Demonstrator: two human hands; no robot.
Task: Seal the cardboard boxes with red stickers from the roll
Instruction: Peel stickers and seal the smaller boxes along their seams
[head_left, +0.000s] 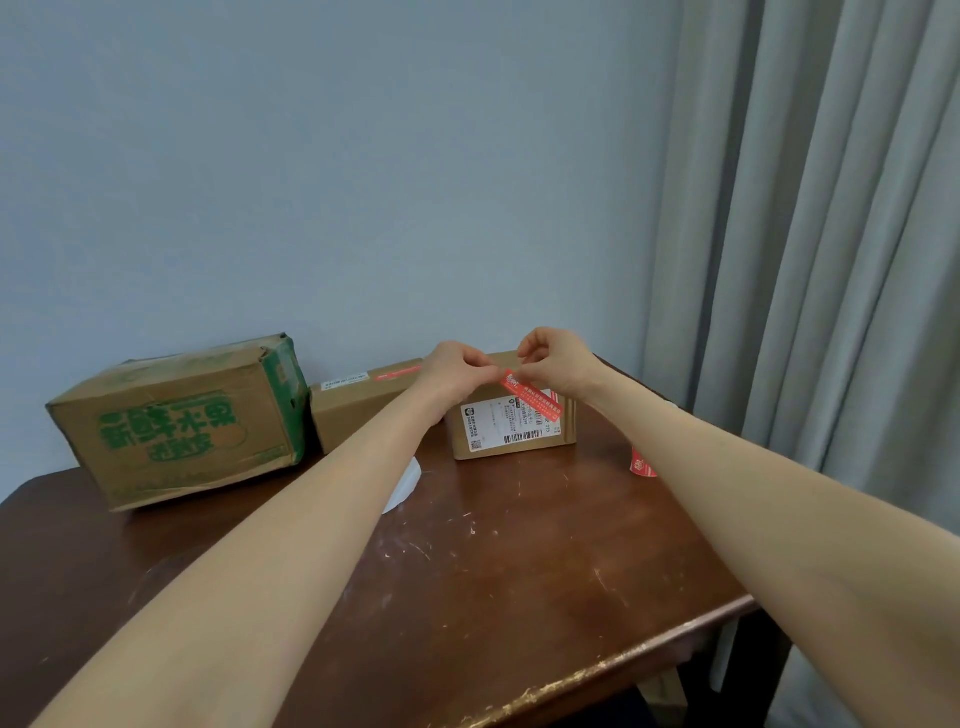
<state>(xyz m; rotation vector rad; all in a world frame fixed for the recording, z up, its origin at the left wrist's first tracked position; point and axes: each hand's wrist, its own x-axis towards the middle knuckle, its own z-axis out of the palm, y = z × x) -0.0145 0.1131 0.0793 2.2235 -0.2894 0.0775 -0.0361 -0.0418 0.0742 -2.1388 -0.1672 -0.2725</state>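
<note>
while my left hand (457, 371) and right hand (558, 364) meet above the small cardboard box (514, 441), each pinches the upper end of a red sticker (532, 399) between thumb and fingertips. the sticker slants down to the right in front of the box's white shipping label (491, 423); i cannot tell whether it touches the cardboard. a flatter box (358, 410) just to the left carries a red seal (397, 372) on top, and beside it sits a big box with green print (176, 426). the red sticker roll (641, 464) peeks out from behind my right forearm on the brown table (519, 571).
</note>
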